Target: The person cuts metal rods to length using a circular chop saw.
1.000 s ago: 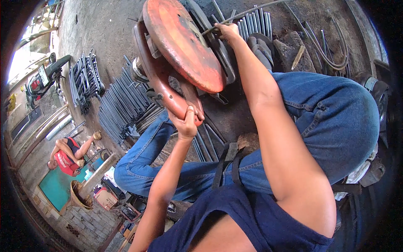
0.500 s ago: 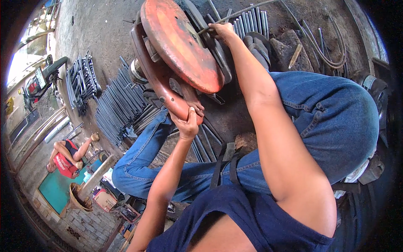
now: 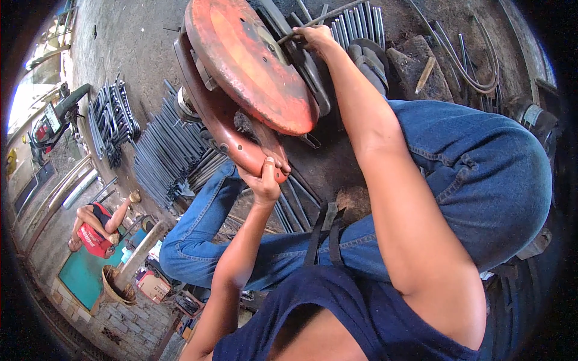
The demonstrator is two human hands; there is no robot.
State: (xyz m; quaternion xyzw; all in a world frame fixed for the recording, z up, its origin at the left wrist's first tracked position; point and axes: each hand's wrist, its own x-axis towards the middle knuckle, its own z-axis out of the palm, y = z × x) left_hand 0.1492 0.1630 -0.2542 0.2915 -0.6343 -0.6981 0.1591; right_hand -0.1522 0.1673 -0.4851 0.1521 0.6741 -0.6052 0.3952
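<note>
I find my left hand (image 3: 265,185) closed around the near end of a red handle (image 3: 238,150) on the machine, whose worn orange-red disc (image 3: 250,66) stands tilted at the far centre. My right hand (image 3: 314,38), farther off and to the right, grips a thin metal rod (image 3: 342,11) beside that disc; contact between them I cannot confirm. Dark bars (image 3: 164,161) lie stacked on the left.

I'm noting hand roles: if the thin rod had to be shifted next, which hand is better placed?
Probably the right hand: it holds the thin rod beside the orange-red disc. The left hand is farther from the rod, gripping the end of the reddish frame.
</note>
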